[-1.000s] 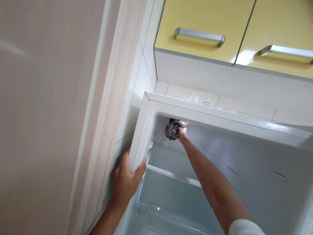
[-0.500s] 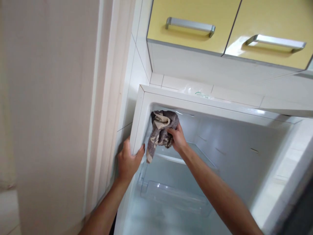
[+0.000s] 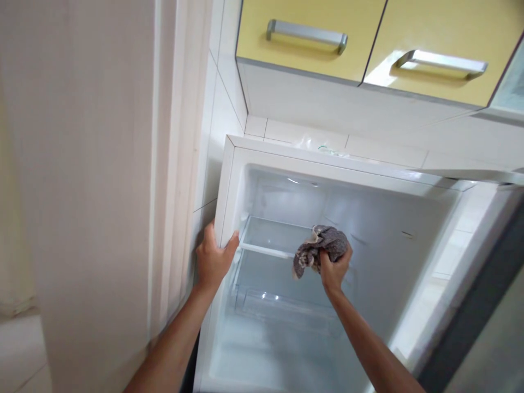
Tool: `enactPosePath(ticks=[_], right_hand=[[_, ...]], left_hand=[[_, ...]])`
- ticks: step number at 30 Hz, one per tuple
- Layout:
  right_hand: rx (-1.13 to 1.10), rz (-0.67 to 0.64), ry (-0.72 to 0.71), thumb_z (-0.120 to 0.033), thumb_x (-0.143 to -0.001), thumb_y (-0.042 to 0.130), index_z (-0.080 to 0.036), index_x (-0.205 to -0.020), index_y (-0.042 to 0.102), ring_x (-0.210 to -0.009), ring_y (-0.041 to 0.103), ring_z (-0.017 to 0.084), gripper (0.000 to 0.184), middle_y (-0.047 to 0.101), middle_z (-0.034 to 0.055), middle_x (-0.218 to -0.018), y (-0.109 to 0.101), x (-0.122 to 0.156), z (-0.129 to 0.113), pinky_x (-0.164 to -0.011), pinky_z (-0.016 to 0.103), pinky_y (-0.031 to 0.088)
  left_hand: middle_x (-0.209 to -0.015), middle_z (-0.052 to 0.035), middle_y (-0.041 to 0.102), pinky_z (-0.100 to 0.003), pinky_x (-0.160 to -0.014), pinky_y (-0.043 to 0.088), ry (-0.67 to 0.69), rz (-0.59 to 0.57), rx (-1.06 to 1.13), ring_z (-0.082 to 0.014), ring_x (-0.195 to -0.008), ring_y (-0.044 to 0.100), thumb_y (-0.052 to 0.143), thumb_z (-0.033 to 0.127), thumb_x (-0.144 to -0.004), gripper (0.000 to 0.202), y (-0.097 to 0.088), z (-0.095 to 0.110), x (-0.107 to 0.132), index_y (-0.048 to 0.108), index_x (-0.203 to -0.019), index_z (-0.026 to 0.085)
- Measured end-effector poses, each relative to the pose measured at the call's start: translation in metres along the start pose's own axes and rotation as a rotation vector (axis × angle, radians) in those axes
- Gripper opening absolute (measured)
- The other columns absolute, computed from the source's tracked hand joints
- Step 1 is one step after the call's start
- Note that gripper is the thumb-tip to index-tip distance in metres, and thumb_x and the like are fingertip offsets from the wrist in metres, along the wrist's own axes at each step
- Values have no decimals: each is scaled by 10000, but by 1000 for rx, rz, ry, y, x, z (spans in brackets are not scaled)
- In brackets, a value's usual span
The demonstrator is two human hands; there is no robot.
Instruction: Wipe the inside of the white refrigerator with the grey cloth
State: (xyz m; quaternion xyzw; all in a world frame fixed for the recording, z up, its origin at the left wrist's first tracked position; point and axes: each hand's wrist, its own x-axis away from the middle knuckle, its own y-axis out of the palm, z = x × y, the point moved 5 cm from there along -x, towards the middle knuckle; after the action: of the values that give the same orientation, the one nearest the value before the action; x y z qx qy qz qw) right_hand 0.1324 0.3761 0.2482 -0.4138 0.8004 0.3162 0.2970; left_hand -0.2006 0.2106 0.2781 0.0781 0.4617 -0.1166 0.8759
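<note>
An open white fridge (image 3: 229, 180) fills the middle of the view, its inside bare apart from a glass shelf (image 3: 270, 245). My left hand (image 3: 213, 259) is wrapped round the fridge's left front edge, thumb inside and fingers outside. My right hand (image 3: 333, 267) is closed on a crumpled grey-brown cloth (image 3: 319, 248), held in the air inside the compartment, just right of the glass shelf and in front of the back wall.
Two yellow cupboard doors (image 3: 303, 33) with metal handles hang above the fridge. A white door frame and wall (image 3: 102, 180) stand close on the left. The fridge door (image 3: 470, 305) swings open at the right. A clear drawer (image 3: 282, 308) lies lower inside.
My right hand has brought the cloth from the top left corner of the compartment down and to the right, to the middle. My left hand keeps its grip on the edge.
</note>
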Motion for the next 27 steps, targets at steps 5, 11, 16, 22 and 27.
enactPosePath(ticks=[5,11,16,22,27], right_hand=[[-61,115,31,-387,-663,711,-166,-1300,540,-1163,609,274,697,644,110,-1236,7,-4,28,-1106,528,450],[-83,88,20,-379,-648,699,-182,-1262,541,-1104,635,252,664,659,87,-1173,7,-5,36,-1073,499,480],[-95,86,58,-387,-662,673,-195,-1211,548,-1115,613,224,595,642,77,-1190,6,-10,29,-1108,467,458],[-203,190,148,-391,-676,616,-232,-1169,495,-1117,607,207,532,623,62,-1209,-15,8,6,-1131,460,452],[-242,217,229,-419,-737,624,-221,-1175,535,-1121,623,209,489,648,42,-1156,-56,48,-14,-1135,446,452]], left_hand=[[-1044,-130,800,-371,-782,613,-15,9,-4,-311,-962,782,750,421,-829,455,0,-1,0,646,-1201,181],[-1021,-125,796,-367,-766,597,-27,12,-33,-309,-938,776,744,448,-814,483,1,-1,0,649,-1199,173],[-1028,-143,789,-383,-777,584,-54,-18,-39,-328,-949,767,722,491,-803,518,3,-2,-1,632,-1192,161],[-1076,-156,778,-417,-830,574,-101,-65,-68,-355,-1020,748,689,536,-810,530,6,-4,-1,590,-1192,182],[-1073,-155,763,-427,-826,565,-159,-104,-58,-361,-1016,730,702,500,-793,502,4,3,-3,592,-1168,184]])
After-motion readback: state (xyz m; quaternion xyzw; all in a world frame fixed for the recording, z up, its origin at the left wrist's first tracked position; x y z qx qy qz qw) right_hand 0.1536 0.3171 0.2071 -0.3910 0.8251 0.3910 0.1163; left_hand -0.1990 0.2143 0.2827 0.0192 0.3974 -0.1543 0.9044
